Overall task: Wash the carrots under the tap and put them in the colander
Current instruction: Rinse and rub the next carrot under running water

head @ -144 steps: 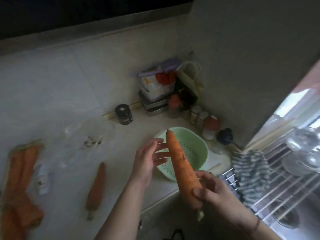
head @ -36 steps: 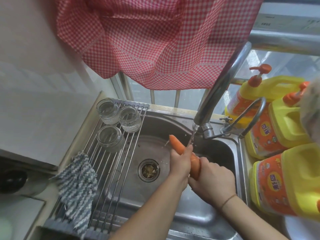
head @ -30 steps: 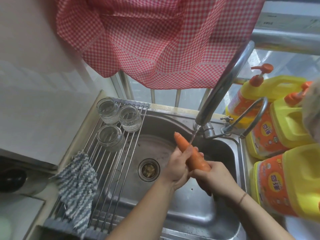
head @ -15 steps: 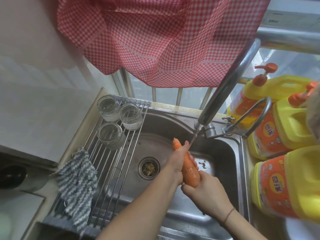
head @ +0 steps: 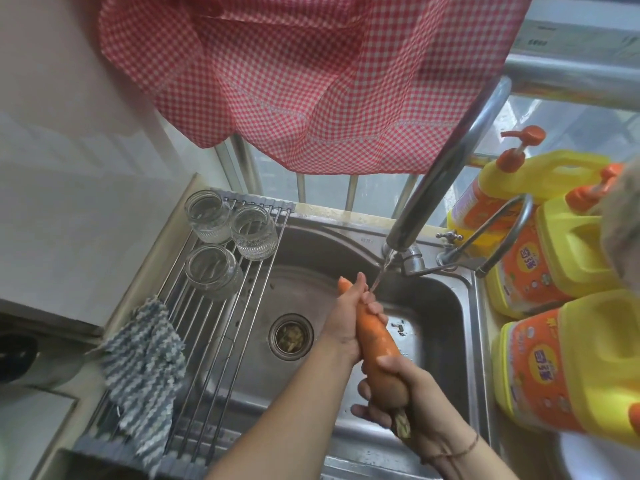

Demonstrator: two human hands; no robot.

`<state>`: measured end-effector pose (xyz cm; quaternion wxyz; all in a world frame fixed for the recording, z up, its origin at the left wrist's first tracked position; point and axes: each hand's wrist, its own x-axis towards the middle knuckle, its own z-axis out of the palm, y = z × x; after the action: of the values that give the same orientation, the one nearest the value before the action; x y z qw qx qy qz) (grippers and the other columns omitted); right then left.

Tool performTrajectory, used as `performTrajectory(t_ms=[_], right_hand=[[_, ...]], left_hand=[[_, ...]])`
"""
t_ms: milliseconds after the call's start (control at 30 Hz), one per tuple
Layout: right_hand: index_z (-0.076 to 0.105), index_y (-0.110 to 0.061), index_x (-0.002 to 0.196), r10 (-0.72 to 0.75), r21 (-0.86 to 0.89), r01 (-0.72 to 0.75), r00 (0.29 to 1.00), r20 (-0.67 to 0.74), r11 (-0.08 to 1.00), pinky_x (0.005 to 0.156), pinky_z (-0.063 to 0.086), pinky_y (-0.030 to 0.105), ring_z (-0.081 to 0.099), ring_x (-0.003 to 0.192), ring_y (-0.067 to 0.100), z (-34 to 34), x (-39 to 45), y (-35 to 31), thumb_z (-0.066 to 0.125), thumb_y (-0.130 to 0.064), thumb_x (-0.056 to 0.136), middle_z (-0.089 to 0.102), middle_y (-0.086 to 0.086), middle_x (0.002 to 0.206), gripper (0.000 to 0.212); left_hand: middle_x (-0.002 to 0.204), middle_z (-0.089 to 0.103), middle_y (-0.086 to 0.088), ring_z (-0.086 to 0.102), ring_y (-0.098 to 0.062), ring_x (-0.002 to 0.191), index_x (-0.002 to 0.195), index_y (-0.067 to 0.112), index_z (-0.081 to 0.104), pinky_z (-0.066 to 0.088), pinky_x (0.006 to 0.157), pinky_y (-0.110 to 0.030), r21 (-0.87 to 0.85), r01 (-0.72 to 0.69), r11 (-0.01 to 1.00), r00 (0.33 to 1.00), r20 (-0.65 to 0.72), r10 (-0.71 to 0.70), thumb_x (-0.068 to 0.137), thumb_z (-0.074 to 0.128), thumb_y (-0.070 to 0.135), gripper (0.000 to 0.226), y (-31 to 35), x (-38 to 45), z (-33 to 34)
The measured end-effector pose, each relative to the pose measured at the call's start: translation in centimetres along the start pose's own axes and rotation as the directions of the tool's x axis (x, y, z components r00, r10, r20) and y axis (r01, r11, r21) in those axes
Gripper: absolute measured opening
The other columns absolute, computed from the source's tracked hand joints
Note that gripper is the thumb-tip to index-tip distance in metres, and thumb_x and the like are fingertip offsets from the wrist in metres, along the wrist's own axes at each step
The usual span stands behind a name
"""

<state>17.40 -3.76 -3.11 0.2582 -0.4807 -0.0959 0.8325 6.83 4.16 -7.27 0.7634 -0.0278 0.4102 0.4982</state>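
Observation:
A large orange carrot point(head: 375, 341) lies over the steel sink point(head: 446, 306), tip pointing away under the tap point(head: 436, 181). A thin stream of water falls from the spout onto the carrot near its tip. My left hand point(head: 348, 320) wraps its fingers round the thin upper part of the carrot. My right hand point(head: 405, 400) grips the thick stem end, with the cut stalk poking out below. The colander is out of view.
A roll-up drying rack point(head: 221, 323) covers the sink's left side, bearing three glass jars point(head: 228, 244) and a grey striped cloth point(head: 145, 358). Yellow detergent bottles point(head: 561, 258) crowd the right edge. A red checked curtain point(head: 294, 74) hangs above. The drain point(head: 291, 336) holds scraps.
My left hand has slid up the carrot toward its tip, baring the middle. My right hand has drawn the thick end back toward me. Earlier the carrot was carried from the counter to the sink.

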Motion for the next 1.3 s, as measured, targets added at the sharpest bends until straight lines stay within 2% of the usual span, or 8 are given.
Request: performTrajectory(t_ms=[100, 300, 433, 500, 600, 700, 967, 1300], right_hand=[[0.052, 0.002, 0.081, -0.188, -0.342, 0.134, 0.974, -0.127, 0.930, 0.059, 0.053, 0.037, 0.036, 0.033, 0.020, -0.4, 0.1, -1.0, 0.070, -0.031, 0.054, 0.049, 0.017, 0.056, 0.046], [0.060, -0.020, 0.076, -0.546, -0.963, 0.036, 0.829, -0.121, 0.269, 0.048, 0.048, 0.027, 0.059, 0.049, 0.013, -1.6, 0.3, -2.5, 0.072, -0.034, 0.065, 0.066, 0.000, 0.062, 0.022], [0.066, -0.026, 0.094, -0.386, -0.912, 0.089, 0.919, -0.080, 0.401, 0.063, 0.059, 0.040, 0.070, 0.066, 0.016, -2.6, 0.3, -3.5, 0.061, -0.066, 0.073, 0.073, -0.001, 0.078, 0.046], [0.067, -0.034, 0.099, -0.544, -0.904, 0.149, 0.833, -0.104, 0.401, 0.077, 0.056, 0.037, 0.068, 0.083, 0.009, -3.7, 0.9, -4.5, 0.045, -0.081, 0.074, 0.072, -0.008, 0.089, 0.057], [0.065, -0.026, 0.101, -0.729, -0.661, 0.379, 0.562, -0.392, 0.648, 0.078, 0.056, 0.045, 0.065, 0.087, 0.018, -4.7, 2.6, -7.0, 0.055, -0.045, 0.093, 0.069, -0.001, 0.100, 0.023], [0.057, -0.011, 0.125, -0.629, -0.261, 0.609, 0.529, -0.570, 0.749, 0.065, 0.053, 0.034, 0.061, 0.083, 0.018, -5.0, 3.7, -10.3, 0.048, -0.015, 0.098, 0.062, 0.005, 0.108, 0.029], [0.065, -0.026, 0.083, -0.753, -0.327, 0.744, 0.341, -0.563, 0.582, 0.052, 0.046, 0.021, 0.059, 0.077, 0.014, -4.6, 4.4, -12.4, 0.052, -0.017, 0.091, 0.062, -0.007, 0.075, 0.018], [0.073, -0.017, 0.091, -0.925, -0.738, 0.568, 0.131, -0.356, 0.364, 0.096, 0.049, 0.047, 0.062, 0.106, 0.025, -6.1, 5.0, -11.8, 0.054, -0.021, 0.083, 0.070, 0.011, 0.103, 0.022]], left_hand=[[0.054, 0.051, 0.001, 0.051, -0.012, 0.045, 0.071, 0.016, 0.052, 0.047, 0.050, -0.028, 0.189, 0.005, 0.982, 0.994, -0.111, 0.016, 0.092, 0.065, 0.033, 0.030, 0.4, 0.6, 1.0], [0.070, 0.066, -0.008, 0.065, -0.023, 0.063, 0.097, 0.013, 0.060, 0.055, 0.070, -0.037, 0.259, -0.004, 0.966, 0.983, -0.176, 0.052, 0.086, 0.060, 0.060, 0.048, -0.4, 0.1, 1.2], [0.069, 0.061, -0.007, 0.061, -0.021, 0.058, 0.092, 0.014, 0.056, 0.053, 0.063, -0.032, 0.030, 0.103, 0.994, 0.987, -0.126, -0.098, 0.089, 0.055, 0.061, 0.048, 0.0, -0.6, 0.7], [0.068, 0.060, -0.007, 0.061, -0.021, 0.056, 0.090, 0.013, 0.054, 0.053, 0.061, -0.030, -0.007, 0.107, 0.994, 0.986, -0.128, -0.107, 0.092, 0.053, 0.059, 0.046, 0.4, -1.1, 0.8], [0.074, 0.066, -0.010, 0.067, -0.025, 0.065, 0.095, 0.011, 0.055, 0.055, 0.067, -0.034, -0.001, 0.118, 0.993, 0.984, -0.134, -0.117, 0.093, 0.052, 0.058, 0.047, 0.7, -1.8, 0.9], [0.081, 0.070, -0.011, 0.069, -0.026, 0.070, 0.100, 0.010, 0.056, 0.056, 0.066, -0.035, -0.001, 0.134, 0.991, 0.983, -0.128, -0.133, 0.094, 0.050, 0.057, 0.047, 0.9, -2.3, 0.7], [0.084, 0.070, -0.012, 0.069, -0.026, 0.071, 0.101, 0.010, 0.057, 0.056, 0.065, -0.034, -0.022, 0.166, 0.986, 0.980, -0.111, -0.167, 0.093, 0.052, 0.057, 0.048, 1.2, -3.2, 0.6], [0.071, 0.063, -0.006, 0.068, -0.023, 0.068, 0.091, 0.012, 0.057, 0.052, 0.064, -0.030, -0.004, 0.154, 0.988, 0.981, -0.117, -0.153, 0.093, 0.051, 0.058, 0.046, 1.9, -3.2, 1.3]])
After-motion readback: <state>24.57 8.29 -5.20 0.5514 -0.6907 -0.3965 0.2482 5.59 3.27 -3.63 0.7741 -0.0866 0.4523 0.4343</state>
